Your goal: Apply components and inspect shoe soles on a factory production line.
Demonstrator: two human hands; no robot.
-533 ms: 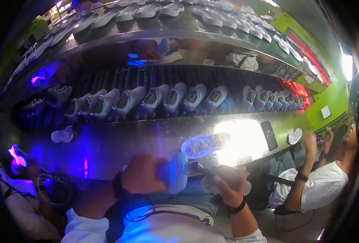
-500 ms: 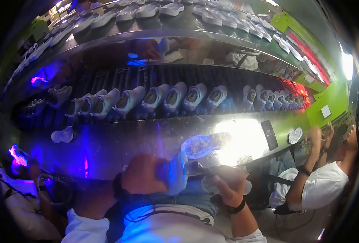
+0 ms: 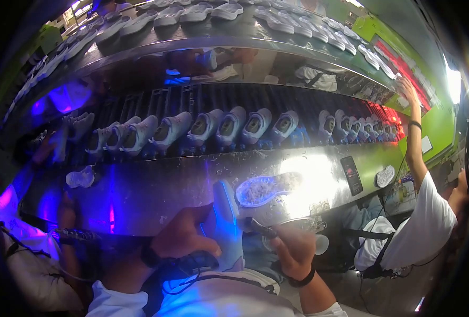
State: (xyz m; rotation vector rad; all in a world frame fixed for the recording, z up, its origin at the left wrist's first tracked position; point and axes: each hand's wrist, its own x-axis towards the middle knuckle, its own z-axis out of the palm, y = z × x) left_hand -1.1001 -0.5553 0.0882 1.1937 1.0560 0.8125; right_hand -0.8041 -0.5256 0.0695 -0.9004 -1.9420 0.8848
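My left hand (image 3: 184, 235) is closed around a pale shoe (image 3: 225, 227) in front of my body, its toe pointing away from me. Blue light runs along the shoe's edge. My right hand (image 3: 298, 248) grips a dark-tipped tool (image 3: 259, 227), which looks like a brush, though blur hides its exact kind. The tool's tip is close to the right side of the shoe; whether they touch, I cannot tell. Just beyond the shoe, a white sole (image 3: 266, 190) with a rough, whitish inside lies on the metal table (image 3: 171, 182).
Pale shoes (image 3: 229, 127) stand in a row on the roller conveyor behind the table. White soles (image 3: 165, 16) line the upper shelf. A phone (image 3: 351, 175) lies right. Below the table edge sits a round container (image 3: 319, 244). Co-workers reach in at left and right (image 3: 414, 129).
My left hand has turned the shoe, which now stands more lengthwise and shows more of its side. At right, a co-worker's arm has risen to the upper shelf; another person reaches toward the conveyor at left.
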